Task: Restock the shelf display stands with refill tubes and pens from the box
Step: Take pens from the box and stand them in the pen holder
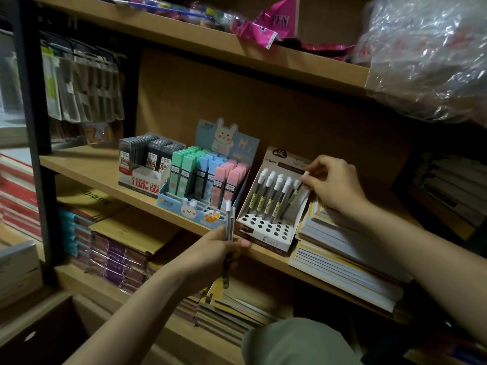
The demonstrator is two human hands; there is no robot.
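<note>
A white display stand (266, 227) with rows of round holes sits on the middle shelf; several white-capped refill tubes (271, 193) stand in its back rows. My right hand (332, 183) pinches the white cap of one more tube (296, 191) at the stand's right end, its lower end down among the holes. My left hand (218, 251) is in front of the shelf edge, left of the stand, gripping a small bunch of clear tubes (229, 219) upright.
Left of the stand are a rabbit-print display (205, 185) of green, blue and pink lead cases and a box of dark lead cases (147, 164). Stacked notebooks (342, 248) crowd the stand's right side. A cardboard box (39, 335) sits at bottom left. Plastic bags hang at upper right.
</note>
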